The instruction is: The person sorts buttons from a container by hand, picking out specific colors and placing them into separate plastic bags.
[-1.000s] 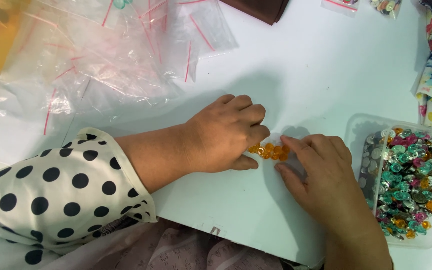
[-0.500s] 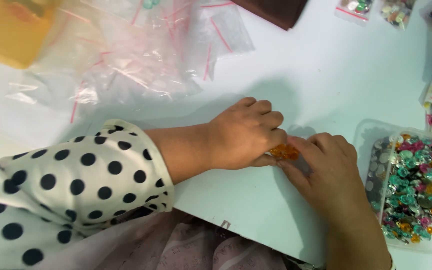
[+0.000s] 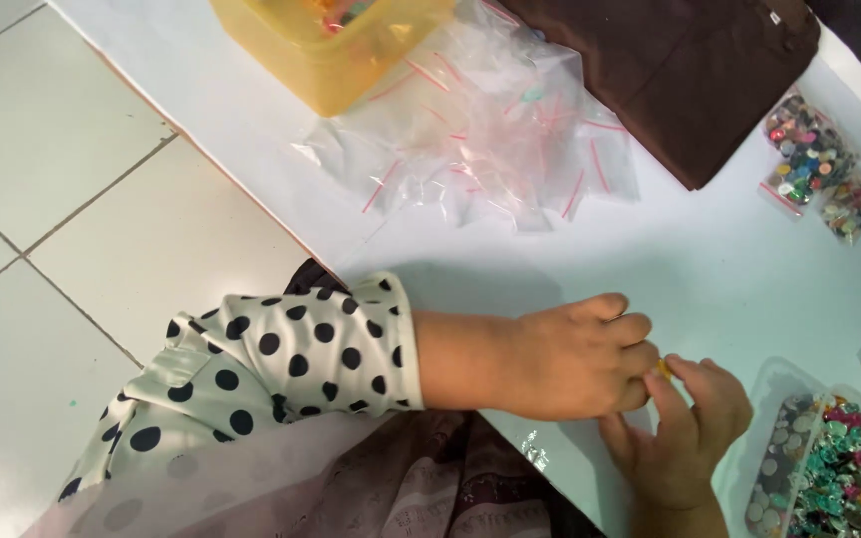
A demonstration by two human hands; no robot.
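My left hand (image 3: pixel 560 359), in a white sleeve with black dots, rests knuckles-up on the white table (image 3: pixel 749 269) with its fingers curled. My right hand (image 3: pixel 685 433) comes up from below and meets its fingertips. Pinched between both hands' fingertips is a small cluster of orange beads (image 3: pixel 663 369); only a sliver of it shows. Whether the beads sit in a bag is hidden.
A clear tub of colourful sequins and beads (image 3: pixel 834 473) stands just right of my right hand. Farther back lie a heap of small clear zip bags (image 3: pixel 490 139), a yellow plastic box (image 3: pixel 331 45), a brown cloth (image 3: pixel 680 70) and filled bead bags (image 3: pixel 809 149). Tiled floor (image 3: pixel 72 229) lies left of the table edge.
The fingertips of both hands have closed together over the orange beads, which now show far less. My view has swung left and back, bringing the floor and the yellow box into sight.
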